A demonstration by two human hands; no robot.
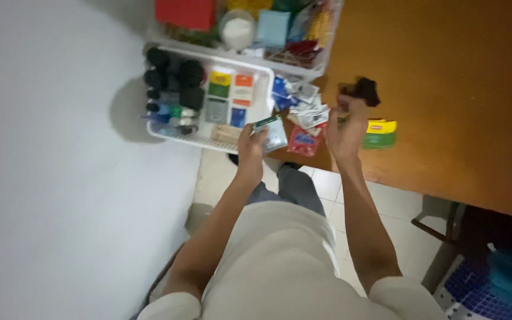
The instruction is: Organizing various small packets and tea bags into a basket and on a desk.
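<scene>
Orange-brown wooden worktop above a pale tiled floor, white wall to the left. White compartment tray at the worktop's left edge, filled with dark bottles and small coloured packets. Left hand just right of the tray, fingers closed around a small greenish-white box. Right hand further right, fingers curled on a small dark object, too blurred to identify. Loose sachets between tray and right hand.
</scene>
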